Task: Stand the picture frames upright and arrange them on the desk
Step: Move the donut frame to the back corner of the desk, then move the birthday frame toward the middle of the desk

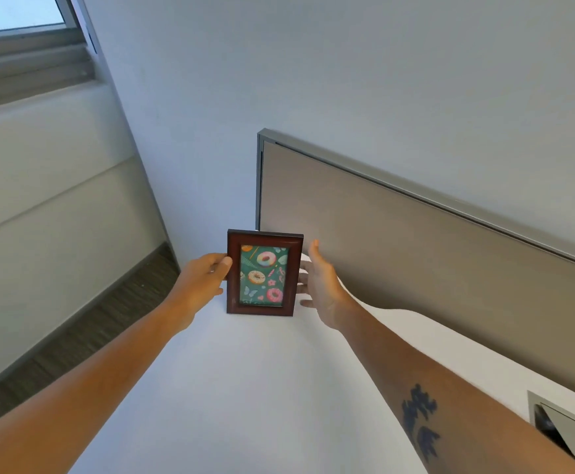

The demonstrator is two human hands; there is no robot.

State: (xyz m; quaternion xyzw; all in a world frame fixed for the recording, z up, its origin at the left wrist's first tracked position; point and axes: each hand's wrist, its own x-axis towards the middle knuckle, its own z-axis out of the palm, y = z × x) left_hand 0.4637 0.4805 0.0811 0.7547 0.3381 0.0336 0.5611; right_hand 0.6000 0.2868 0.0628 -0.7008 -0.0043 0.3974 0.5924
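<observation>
With the left hand [207, 273] pinching the upright frame [264, 272] and right fingers [304, 268] spread loose, it may topple off the tabletop [245, 388] corner.

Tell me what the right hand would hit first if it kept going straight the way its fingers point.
Probably the grey partition panel behind the desk; the right hand passes beside the picture frame, though depth is unclear.

The one camera is sitting on my head, looking forward and down along my arms at the desk [245, 388] corner, close to the wall [347, 80].
</observation>
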